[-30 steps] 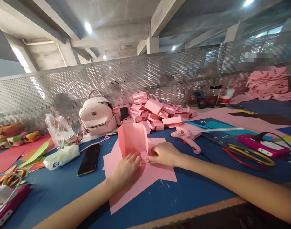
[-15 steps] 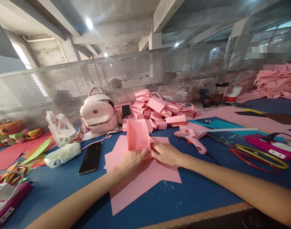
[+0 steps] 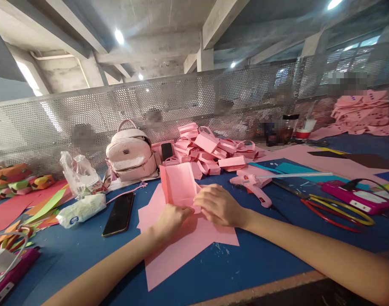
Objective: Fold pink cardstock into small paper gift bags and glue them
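A pink folded paper box (image 3: 181,182), with its inside facing me, stands tilted over flat pink paper sheets (image 3: 169,259). My left hand (image 3: 173,220) is closed on the box's near left edge, thumb along the fold. At the near right corner my right hand (image 3: 219,206) presses the paper with its fingers bent together. The fingers hide that corner and the lower edge of the box. Behind it lies a heap of finished-looking pink paper bags (image 3: 210,146), several with handles. A pink glue gun (image 3: 253,187) rests to the right of my right hand.
Left of the sheets are a black phone (image 3: 118,213), a tissue pack (image 3: 82,210) and a pale pink backpack (image 3: 130,155). On the right lie scissors (image 3: 337,208) with red and yellow handles and a magenta power strip (image 3: 356,199). A perforated metal screen (image 3: 181,102) runs behind.
My right hand has shifted so its fingers cover more of the box's right corner. The box leans slightly further left. The whole view has turned a little to the right.
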Tool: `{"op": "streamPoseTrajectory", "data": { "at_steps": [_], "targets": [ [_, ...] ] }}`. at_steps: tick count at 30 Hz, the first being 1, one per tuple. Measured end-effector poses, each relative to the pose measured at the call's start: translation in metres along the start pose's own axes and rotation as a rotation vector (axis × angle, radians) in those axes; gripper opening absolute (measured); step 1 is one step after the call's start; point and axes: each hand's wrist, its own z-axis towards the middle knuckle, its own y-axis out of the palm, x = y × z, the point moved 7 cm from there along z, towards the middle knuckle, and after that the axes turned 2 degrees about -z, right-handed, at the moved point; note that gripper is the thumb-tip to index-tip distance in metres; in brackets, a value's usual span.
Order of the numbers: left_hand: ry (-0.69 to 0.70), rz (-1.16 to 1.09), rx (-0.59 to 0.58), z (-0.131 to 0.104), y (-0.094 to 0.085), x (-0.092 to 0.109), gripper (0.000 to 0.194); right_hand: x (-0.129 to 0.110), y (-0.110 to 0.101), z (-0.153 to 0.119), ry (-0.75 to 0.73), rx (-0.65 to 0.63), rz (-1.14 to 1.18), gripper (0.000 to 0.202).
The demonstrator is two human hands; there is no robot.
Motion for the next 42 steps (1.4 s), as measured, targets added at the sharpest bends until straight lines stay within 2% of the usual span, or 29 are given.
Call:
{"op": "streamPoseTrajectory", "data": {
  "at_steps": [2, 5, 7, 12, 17, 20, 25, 30, 34, 42],
  "targets": [
    [0.000, 0.022, -0.057, -0.001, 0.005, 0.000, 0.018, -0.009, 0.010, 0.000, -0.105, -0.072, -0.127, 0.023],
    [-0.006, 0.060, -0.088, -0.002, 0.008, -0.004, 0.020, -0.009, 0.022, -0.001, -0.133, -0.130, -0.265, 0.024],
    [-0.017, 0.084, -0.100, -0.003, 0.009, -0.007, 0.025, -0.005, 0.026, -0.002, -0.146, -0.156, -0.302, 0.031],
    [-0.022, 0.127, -0.120, -0.007, 0.005, -0.012, 0.034, 0.004, 0.022, -0.003, -0.096, -0.159, -0.237, 0.034],
    [0.011, 0.153, -0.135, -0.008, 0.003, -0.004, 0.030, -0.002, 0.012, -0.001, -0.027, -0.106, -0.105, 0.029],
    [0.027, 0.169, -0.144, -0.007, 0.004, 0.002, 0.030, -0.004, 0.013, -0.001, -0.004, -0.110, -0.073, 0.028],
    [0.030, 0.251, -0.173, -0.006, 0.004, 0.013, 0.030, -0.007, 0.025, -0.002, -0.056, -0.209, -0.175, 0.035],
    [0.063, 0.319, -0.198, -0.008, 0.010, 0.023, 0.030, -0.028, 0.039, -0.004, -0.159, -0.333, -0.297, 0.027],
    [0.086, 0.329, -0.217, -0.010, 0.018, 0.026, 0.027, -0.039, 0.050, -0.008, -0.100, -0.459, -0.394, 0.018],
    [0.060, 0.375, -0.299, -0.013, 0.028, 0.033, 0.024, -0.045, 0.059, -0.007, -0.041, -0.651, -0.463, 0.024]
  ]
}}
